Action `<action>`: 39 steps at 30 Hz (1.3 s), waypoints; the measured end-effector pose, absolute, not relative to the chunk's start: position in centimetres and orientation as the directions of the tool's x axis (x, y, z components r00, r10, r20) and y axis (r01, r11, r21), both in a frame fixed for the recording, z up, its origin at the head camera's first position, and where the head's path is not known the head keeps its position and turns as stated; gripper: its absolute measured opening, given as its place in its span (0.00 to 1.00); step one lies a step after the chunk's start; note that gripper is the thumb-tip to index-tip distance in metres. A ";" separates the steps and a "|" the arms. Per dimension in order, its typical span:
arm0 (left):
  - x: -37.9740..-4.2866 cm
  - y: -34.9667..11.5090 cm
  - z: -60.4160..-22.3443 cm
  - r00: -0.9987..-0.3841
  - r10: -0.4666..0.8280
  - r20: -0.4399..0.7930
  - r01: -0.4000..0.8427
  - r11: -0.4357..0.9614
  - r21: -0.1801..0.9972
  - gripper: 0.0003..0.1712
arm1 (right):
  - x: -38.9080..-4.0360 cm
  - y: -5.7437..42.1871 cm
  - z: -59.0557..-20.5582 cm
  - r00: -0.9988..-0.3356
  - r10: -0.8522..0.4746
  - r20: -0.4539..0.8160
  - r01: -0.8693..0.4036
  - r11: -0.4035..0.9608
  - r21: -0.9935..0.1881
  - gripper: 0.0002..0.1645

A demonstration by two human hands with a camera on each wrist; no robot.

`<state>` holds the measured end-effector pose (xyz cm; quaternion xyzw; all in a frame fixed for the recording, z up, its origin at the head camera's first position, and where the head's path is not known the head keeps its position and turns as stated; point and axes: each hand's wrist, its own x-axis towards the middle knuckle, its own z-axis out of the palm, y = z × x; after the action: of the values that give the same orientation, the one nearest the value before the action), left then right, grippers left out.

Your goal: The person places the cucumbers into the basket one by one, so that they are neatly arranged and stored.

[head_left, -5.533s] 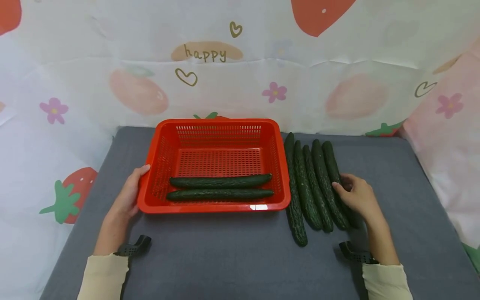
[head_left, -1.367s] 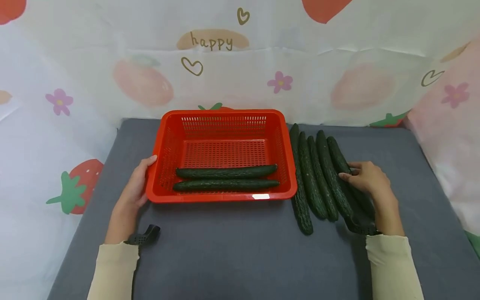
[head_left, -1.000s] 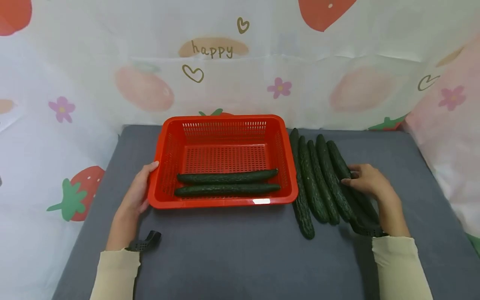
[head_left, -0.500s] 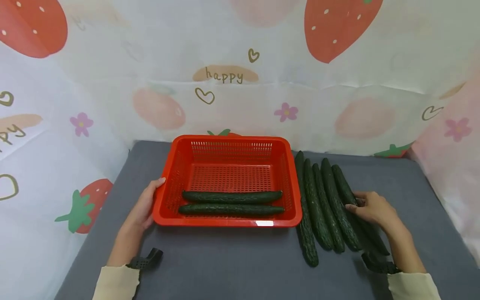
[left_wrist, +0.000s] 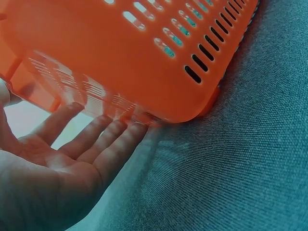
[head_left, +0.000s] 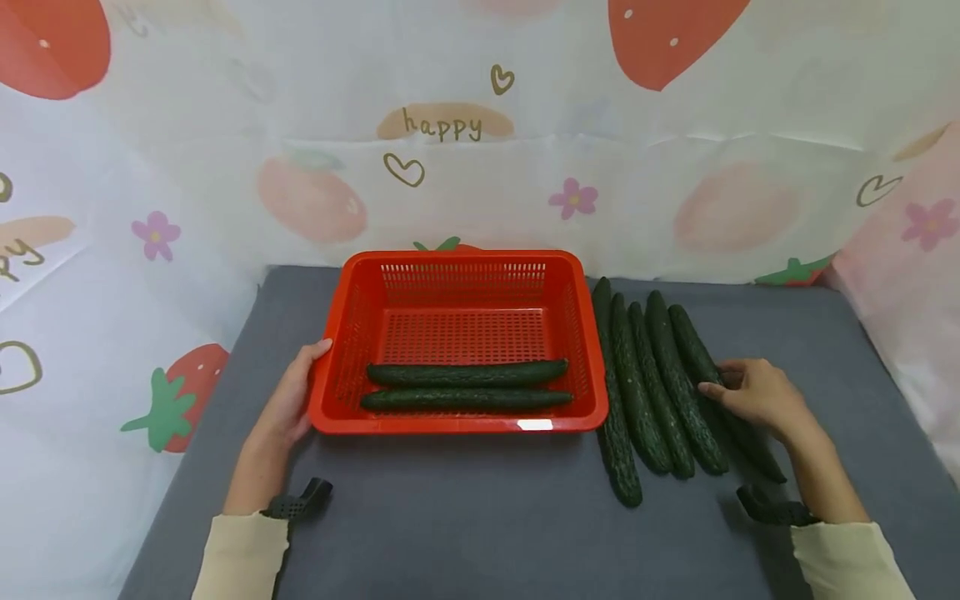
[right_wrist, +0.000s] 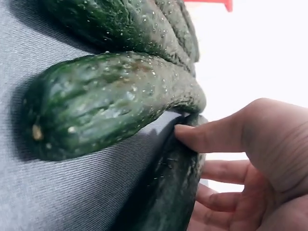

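A red perforated plastic basket [head_left: 450, 424] stands at the back of the table with two cucumbers [head_left: 467, 400] lying crosswise inside. My left hand [head_left: 291, 398] holds its left rim, thumb on top; in the left wrist view, the fingers [left_wrist: 118, 147] reach under the rim against the side wall. Right of the basket, several cucumbers [head_left: 678, 379] lie side by side on the cloth. My right hand [head_left: 763, 398] pinches the rightmost cucumber [head_left: 693, 348] near its middle. In the right wrist view, the thumb [right_wrist: 211, 137] presses one side of this cucumber [right_wrist: 168, 192], fingers partly hidden behind it.
Grey cloth [head_left: 465, 517] covers the table. A printed white curtain [head_left: 465, 200] hangs behind and at the sides. The leftmost loose cucumber [head_left: 621, 458] lies against the basket's right side. Each wrist wears a black camera mount [head_left: 300, 500].
The rightmost cucumber's near end has swung right, away from its neighbour, with my right hand on it. The left hand stays on the basket rim. The head view has shifted slightly.
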<state>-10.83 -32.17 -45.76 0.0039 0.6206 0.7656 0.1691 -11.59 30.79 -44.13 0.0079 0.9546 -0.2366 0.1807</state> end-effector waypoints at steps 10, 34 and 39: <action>-11.1 -31.9 -45.7 -0.948 0.247 -0.202 -0.249 -0.175 0.953 0.20 | -11.5 30.5 -42.4 -0.950 -0.072 -0.304 0.115 0.824 -0.555 0.48; -10.6 -32.1 -45.5 -0.942 0.272 -0.197 -0.249 -0.173 0.953 0.18 | -12.7 19.6 -35.4 -0.949 -0.249 0.193 -0.314 0.691 -0.652 0.30; -10.7 -32.2 -45.4 -0.938 0.280 -0.205 -0.258 -0.168 0.951 0.18 | -14.0 17.5 -34.2 -0.928 -0.321 0.188 -0.367 0.706 -0.605 0.29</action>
<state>-10.67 -32.19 -45.45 0.0087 0.6206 0.7640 0.1760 -14.01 17.53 -34.20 -0.1865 0.9230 -0.3347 -0.0344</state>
